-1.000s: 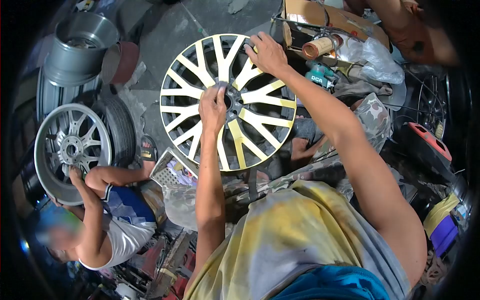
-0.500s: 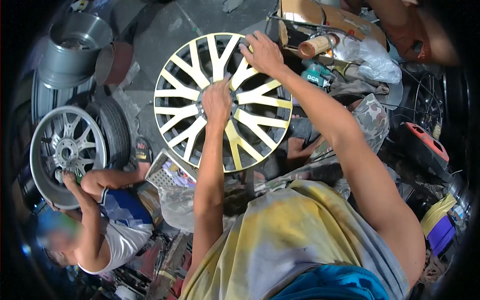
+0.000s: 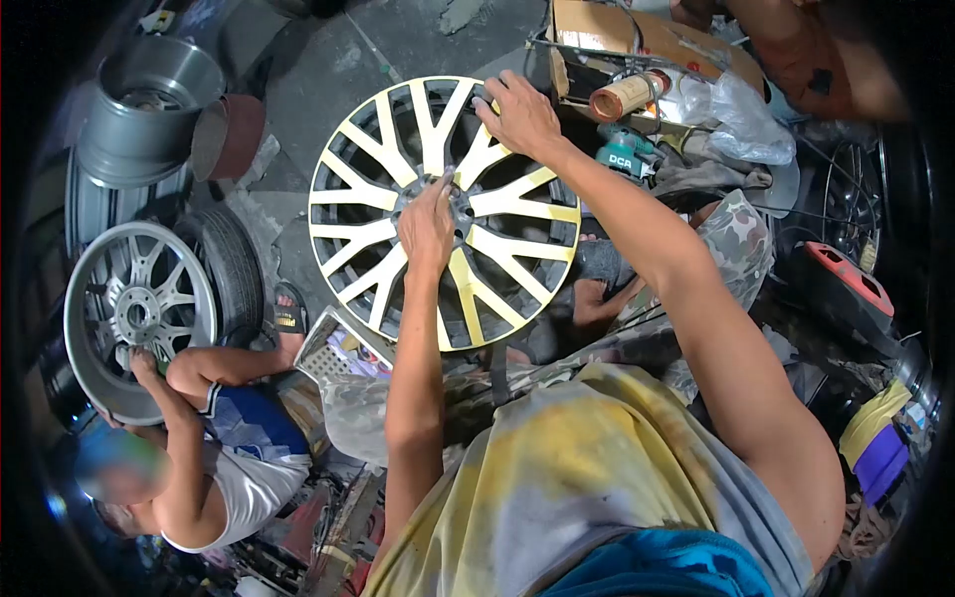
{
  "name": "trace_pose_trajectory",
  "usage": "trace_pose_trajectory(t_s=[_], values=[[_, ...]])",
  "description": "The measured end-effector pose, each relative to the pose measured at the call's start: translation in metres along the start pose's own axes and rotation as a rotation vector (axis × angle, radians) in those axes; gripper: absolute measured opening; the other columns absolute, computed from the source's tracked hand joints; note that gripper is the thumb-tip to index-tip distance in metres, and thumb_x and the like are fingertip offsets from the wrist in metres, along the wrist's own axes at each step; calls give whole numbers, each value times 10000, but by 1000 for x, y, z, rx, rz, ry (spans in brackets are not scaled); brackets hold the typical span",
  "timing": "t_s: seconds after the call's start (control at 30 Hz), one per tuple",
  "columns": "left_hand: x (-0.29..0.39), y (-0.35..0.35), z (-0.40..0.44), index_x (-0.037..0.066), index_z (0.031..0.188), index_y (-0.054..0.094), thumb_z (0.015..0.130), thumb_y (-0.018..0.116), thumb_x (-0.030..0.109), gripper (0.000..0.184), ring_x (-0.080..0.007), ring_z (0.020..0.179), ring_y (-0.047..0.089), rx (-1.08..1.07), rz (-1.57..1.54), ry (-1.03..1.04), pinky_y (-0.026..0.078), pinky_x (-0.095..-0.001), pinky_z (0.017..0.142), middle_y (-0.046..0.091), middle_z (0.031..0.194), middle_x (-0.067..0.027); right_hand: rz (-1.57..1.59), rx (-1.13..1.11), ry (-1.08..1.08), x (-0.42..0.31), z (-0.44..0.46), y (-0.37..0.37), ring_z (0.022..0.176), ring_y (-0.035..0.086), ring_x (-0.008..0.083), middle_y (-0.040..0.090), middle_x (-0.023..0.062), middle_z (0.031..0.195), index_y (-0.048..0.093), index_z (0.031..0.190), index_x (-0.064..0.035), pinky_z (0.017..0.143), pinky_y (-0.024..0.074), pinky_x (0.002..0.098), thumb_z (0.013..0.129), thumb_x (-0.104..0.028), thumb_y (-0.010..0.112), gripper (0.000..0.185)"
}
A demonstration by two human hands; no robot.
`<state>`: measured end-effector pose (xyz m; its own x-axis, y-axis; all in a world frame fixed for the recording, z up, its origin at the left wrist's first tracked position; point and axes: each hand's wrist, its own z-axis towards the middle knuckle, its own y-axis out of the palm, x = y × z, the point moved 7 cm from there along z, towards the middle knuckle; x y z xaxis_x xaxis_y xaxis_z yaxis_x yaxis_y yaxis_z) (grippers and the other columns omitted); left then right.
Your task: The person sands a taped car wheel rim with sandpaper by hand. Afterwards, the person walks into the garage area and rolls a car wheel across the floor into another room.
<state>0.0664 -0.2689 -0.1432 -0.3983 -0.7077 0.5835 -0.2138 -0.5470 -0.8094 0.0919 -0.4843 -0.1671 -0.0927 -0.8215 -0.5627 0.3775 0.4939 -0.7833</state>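
Observation:
A large wheel rim [image 3: 487, 284] with pale yellow spokes and dark gaps faces up in front of me. Just left of its hub lies my left hand [image 3: 428, 227], fingers pointing up and close together over the inner spoke ends; whether something small is under them is hidden. My right hand [image 3: 521, 116] rests on the rim's upper right edge, its fingers bent and spread apart over the border. Camouflage trousers [image 3: 368, 413] show below the rim.
At left a co-worker [image 3: 239, 478] holds a grey rim [image 3: 139, 308] beside a tire [image 3: 227, 264]. A silver barrel [image 3: 159, 109] stands upper left. A green sander [image 3: 622, 149], cardboard box [image 3: 597, 25] and plastic bag [image 3: 746, 119] lie upper right. A perforated basket [image 3: 323, 363] is below the rim.
My left hand has shifted slightly across the hub area, its fingers changing pose. My right hand stays at the rim's edge. The view has moved a little.

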Motion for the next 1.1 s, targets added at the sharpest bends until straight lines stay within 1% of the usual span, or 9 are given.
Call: trace_pose_trajectory(t_s=[0.13, 0.27, 0.63, 0.7, 0.83, 0.9, 0.97, 1.0, 1.1], values=[[4, 7, 35, 55, 982, 715, 1006, 486, 296, 333, -431, 925, 658, -333, 282, -125, 508, -501, 795, 695, 952, -240, -3, -28, -4, 2, 0, 3, 1048, 604, 371, 577, 161, 1044, 609, 1071, -49, 868, 518, 494, 943, -341, 615, 319], [6, 28, 56, 47, 1007, 718, 1005, 463, 294, 355, -425, 995, 662, -490, 326, -57, 506, -508, 884, 705, 1018, -236, 10, -2, -1, 4, 0, 5, 1059, 610, 377, 587, 170, 1091, 615, 1079, -71, 875, 514, 512, 929, -344, 609, 312], [-13, 34, 70, 36, 1012, 718, 965, 467, 287, 357, -442, 1055, 631, -678, 210, -8, 488, -508, 935, 686, 1088, -244, 14, 28, -6, 3, -1, 3, 1052, 606, 372, 582, 154, 1080, 602, 1093, -72, 865, 520, 488, 933, -333, 617, 306], [-10, 35, 60, 33, 1034, 718, 966, 466, 290, 366, -439, 1047, 634, -728, 238, -52, 483, -510, 936, 686, 1078, -247, 28, -1, 7, 2, -7, 7, 1074, 604, 374, 586, 162, 1087, 619, 1092, -86, 892, 510, 508, 931, -328, 604, 291], [-12, 26, 65, 6, 987, 713, 964, 510, 314, 369, -437, 937, 658, -511, 268, 64, 506, -499, 842, 689, 966, -264, 29, -19, 29, 4, -2, 2, 1068, 606, 376, 584, 162, 1080, 624, 1081, -82, 872, 517, 513, 921, -335, 614, 300], [-16, 15, 58, -7, 971, 704, 967, 563, 284, 324, -431, 826, 656, -867, 6, -19, 499, -469, 757, 671, 875, -269, 12, -21, 23, 6, -1, 4, 1065, 608, 376, 584, 161, 1083, 623, 1088, -86, 874, 519, 512, 916, -340, 618, 307], [23, -15, 34, -3, 1026, 705, 966, 599, 238, 270, -426, 740, 635, -843, -98, -17, 482, -448, 700, 647, 815, -269, 38, -28, 12, 5, -1, 6, 1069, 604, 368, 589, 161, 1090, 621, 1096, -79, 879, 512, 511, 922, -334, 616, 309], [33, -21, 28, 10, 1055, 712, 976, 584, 207, 248, -428, 745, 633, -614, -134, 85, 485, -449, 702, 646, 812, -268, 41, -30, 10, 5, -4, 9, 1069, 603, 368, 589, 161, 1090, 621, 1095, -76, 880, 510, 509, 922, -334, 617, 310], [45, 4, 10, 61, 1105, 723, 970, 584, 208, 243, -418, 850, 652, -437, -29, 269, 505, -466, 744, 689, 929, -232, 26, -14, 17, 5, 3, 0, 1069, 600, 372, 589, 164, 1088, 619, 1090, -70, 886, 508, 503, 922, -333, 621, 313]])
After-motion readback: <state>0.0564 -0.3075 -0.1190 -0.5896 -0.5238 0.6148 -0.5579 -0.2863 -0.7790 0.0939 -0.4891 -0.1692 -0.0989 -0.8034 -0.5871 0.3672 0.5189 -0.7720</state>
